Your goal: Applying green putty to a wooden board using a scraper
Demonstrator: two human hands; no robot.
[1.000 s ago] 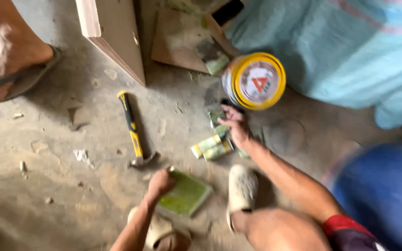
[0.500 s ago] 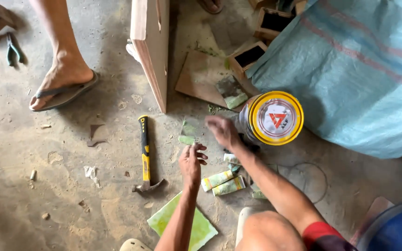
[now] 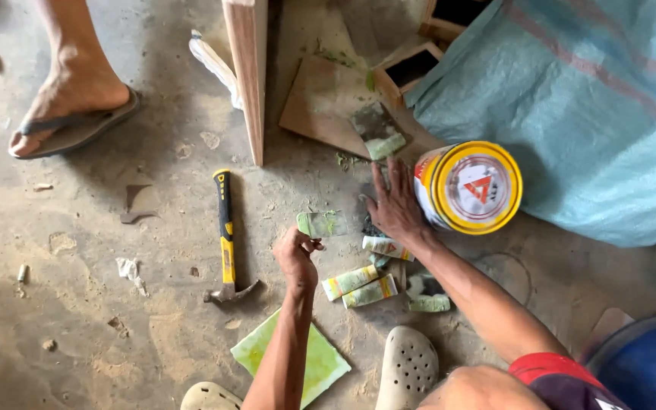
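Green-smeared and flat, the small scraper (image 3: 322, 223) sits pinched in the grip of your left hand (image 3: 296, 257), its blade sticking out to the right above the knuckles, just clear of the concrete floor (image 3: 115, 334). Your right hand (image 3: 395, 206) lies a little to the right of it, fingers spread and flat on the floor, its back edge touching the side of the tipped-over yellow-rimmed can (image 3: 471, 187). Between your two wrists, just below the scraper, lie three small tubes (image 3: 358, 281), close together on the floor, with one more greenish lump beside them to the right. Left of your left hand, a yellow-and-black hammer (image 3: 226, 237) lies lengthwise with its head toward you, near but not touching. Under your left forearm is a green square tile (image 3: 320, 364). Farther up, a wooden board (image 3: 246, 76) stands on edge, and a second putty-coated scraper (image 3: 376, 130) rests on a flat brown panel (image 3: 320, 99). Another person's sandalled foot (image 3: 70, 99) stands well apart at the upper left.
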